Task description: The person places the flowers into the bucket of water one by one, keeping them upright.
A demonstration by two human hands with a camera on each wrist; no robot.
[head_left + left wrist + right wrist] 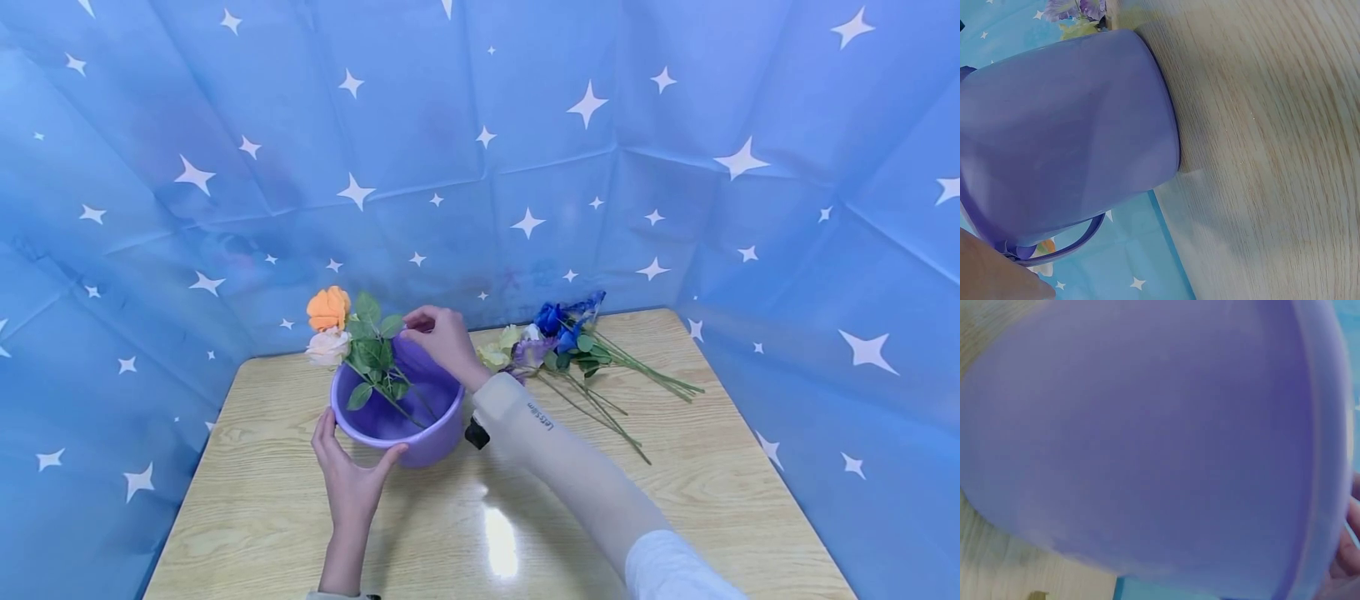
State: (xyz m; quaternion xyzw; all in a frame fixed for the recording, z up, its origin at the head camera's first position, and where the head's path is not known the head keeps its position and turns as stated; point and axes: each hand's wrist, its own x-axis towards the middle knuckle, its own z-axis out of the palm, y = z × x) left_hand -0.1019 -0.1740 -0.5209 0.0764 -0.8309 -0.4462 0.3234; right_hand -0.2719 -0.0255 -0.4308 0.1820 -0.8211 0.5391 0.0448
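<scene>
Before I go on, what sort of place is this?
Probably a small staged booth rather than an ordinary room: star-printed blue sheeting hangs behind and on both sides of a wooden-looking table with a purple bucket on it.

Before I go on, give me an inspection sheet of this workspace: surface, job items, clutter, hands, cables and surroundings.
Surface: wood-grain table, showing a bright reflection near the front.
Job items: purple bucket, mouth up; orange rose and pale pink rose lean in it, blooms beyond the far-left rim. To the right, blue roses, a purple flower and pale yellow flowers lie on the table.
Clutter: black object by the right sleeve; cannot tell what it is or whether it is attached.
Hands: left hand grips the near-left rim; right hand holds the far rim.
Cables: nothing seen.
Surroundings: blue star-print backdrop, creased.
</scene>
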